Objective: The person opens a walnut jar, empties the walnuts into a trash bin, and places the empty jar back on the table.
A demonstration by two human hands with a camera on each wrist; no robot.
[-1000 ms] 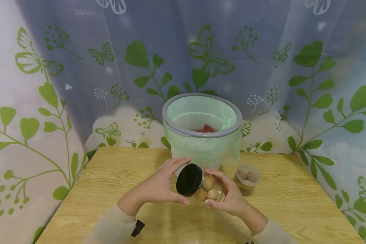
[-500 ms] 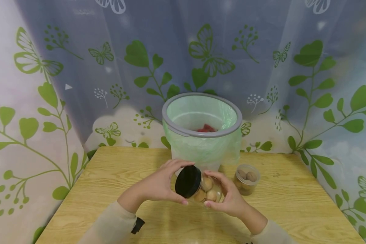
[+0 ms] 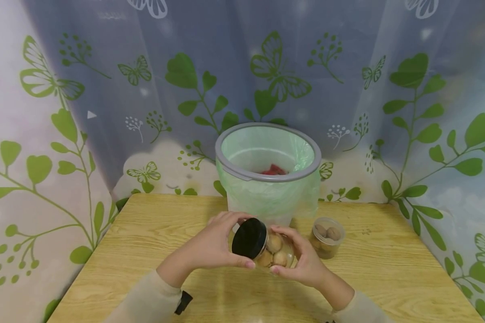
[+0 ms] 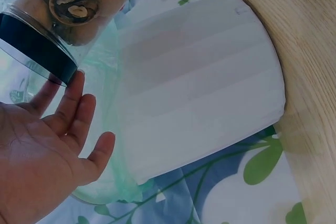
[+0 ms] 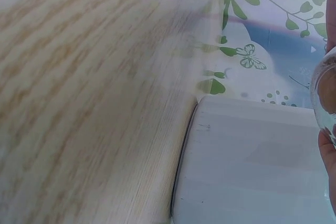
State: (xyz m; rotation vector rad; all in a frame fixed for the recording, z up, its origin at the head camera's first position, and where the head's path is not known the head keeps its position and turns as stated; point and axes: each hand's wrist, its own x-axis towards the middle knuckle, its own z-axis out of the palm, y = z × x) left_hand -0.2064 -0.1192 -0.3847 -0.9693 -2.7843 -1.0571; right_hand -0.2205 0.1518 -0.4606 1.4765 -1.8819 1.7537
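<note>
Both hands sit marginally lower over the counter than one second ago, and the black lid has tilted slightly further toward the camera; the grip arrangement is unchanged.

The left hand [image 3: 212, 246] has its fingers curled around the round black screw lid [image 3: 249, 238], thumb at the lower edge and fingertips over the upper edge. The left wrist view shows the palm and fingers spread along the lid's rim [image 4: 37, 45]. The right hand [image 3: 301, 259] wraps the body of the clear plastic jar of walnuts [image 3: 275, 252], fingers above and thumb below. The jar lies nearly horizontal, held above the counter, lid end pointing to the person's left. Whole walnuts are visible through the wall; the left wrist view shows one cracked nut against the clear wall [image 4: 73, 3].

A small open clear plastic cup holding walnuts [image 3: 326, 242] stands on the light wooden counter [image 3: 145, 233], just to the right of the right hand and apart from it. Behind the jar, a white waste bin with a grey rim and a pale green bag liner [image 3: 268, 172] stands at the far edge of the counter; a red item [image 3: 272, 170] lies inside it. A curtain printed with green leaves and butterflies [image 3: 105, 89] encloses the counter at the back and sides.
</note>
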